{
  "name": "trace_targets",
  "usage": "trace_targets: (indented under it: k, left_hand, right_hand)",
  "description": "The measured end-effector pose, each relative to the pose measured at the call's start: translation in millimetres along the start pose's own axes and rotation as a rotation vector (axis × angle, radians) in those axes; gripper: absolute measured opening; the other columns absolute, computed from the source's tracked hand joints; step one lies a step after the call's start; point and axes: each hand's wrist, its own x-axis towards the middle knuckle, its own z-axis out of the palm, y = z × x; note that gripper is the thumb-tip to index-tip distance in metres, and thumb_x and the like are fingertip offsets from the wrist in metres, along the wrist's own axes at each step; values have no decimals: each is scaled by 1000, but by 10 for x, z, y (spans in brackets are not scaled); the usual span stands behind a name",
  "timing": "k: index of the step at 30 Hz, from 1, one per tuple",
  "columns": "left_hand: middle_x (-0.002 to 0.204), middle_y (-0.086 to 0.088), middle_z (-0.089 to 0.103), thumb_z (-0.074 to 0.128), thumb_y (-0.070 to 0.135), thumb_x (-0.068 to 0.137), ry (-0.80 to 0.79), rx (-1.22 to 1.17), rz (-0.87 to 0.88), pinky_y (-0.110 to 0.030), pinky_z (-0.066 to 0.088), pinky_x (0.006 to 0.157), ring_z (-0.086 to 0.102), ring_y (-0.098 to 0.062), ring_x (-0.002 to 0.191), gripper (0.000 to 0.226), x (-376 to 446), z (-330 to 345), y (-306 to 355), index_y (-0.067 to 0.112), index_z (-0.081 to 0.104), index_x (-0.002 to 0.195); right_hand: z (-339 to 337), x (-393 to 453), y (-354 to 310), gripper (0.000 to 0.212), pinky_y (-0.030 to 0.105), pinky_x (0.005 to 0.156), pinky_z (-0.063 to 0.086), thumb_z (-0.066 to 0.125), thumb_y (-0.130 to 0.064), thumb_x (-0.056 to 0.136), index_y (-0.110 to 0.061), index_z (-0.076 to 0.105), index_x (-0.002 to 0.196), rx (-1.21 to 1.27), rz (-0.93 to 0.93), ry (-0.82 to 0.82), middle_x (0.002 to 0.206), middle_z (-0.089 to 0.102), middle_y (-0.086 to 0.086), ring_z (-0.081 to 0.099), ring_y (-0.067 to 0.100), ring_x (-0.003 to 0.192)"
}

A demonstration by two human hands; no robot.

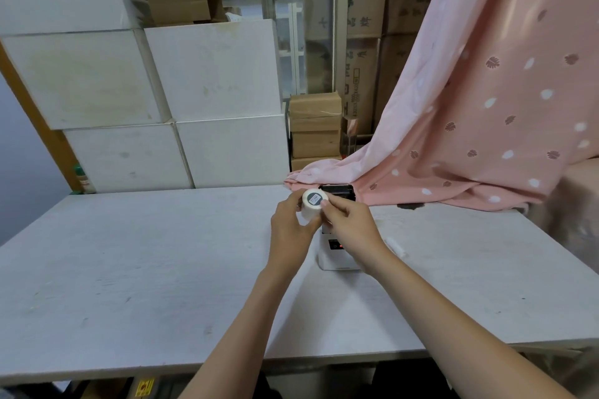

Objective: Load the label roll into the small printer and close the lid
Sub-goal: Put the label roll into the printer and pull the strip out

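White paper label roll (310, 206), one only, sits gripped by fingers of both the left hand (289, 220) and right hand (351, 223). One small white printer (337, 249), lid open, stands beneath on the pale table (129, 269).

Two hands (293, 220), one label roll (309, 207), one printer (337, 256)

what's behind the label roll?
The small white printer, with its open black lid poking out above the label roll. The hands cover the printer's open bay, so its inside is hidden.
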Motion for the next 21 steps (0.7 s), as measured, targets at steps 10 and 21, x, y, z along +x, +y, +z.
trace_targets:
  k: [10,21]
  left_hand:
    - [109,10,63,74,18,85,-71,13,-2,-16,41,83,55,-11,105,40,-14,112,91,29,58,120]
    - [115,-1,71,72,18,86,-347,-405,-317,-36,57,94,70,-16,104,49,10,46,144,27,56,132]
  right_hand:
    - [-84,-34,48,23,50,81,63,62,-19,100,-27,84,100,254,74,81,106,74,24,68,23,89]
    - [-283,1,156,33,45,99,58,60,-7,93,-21,82,113,274,102,79,106,82,5,75,28,108]
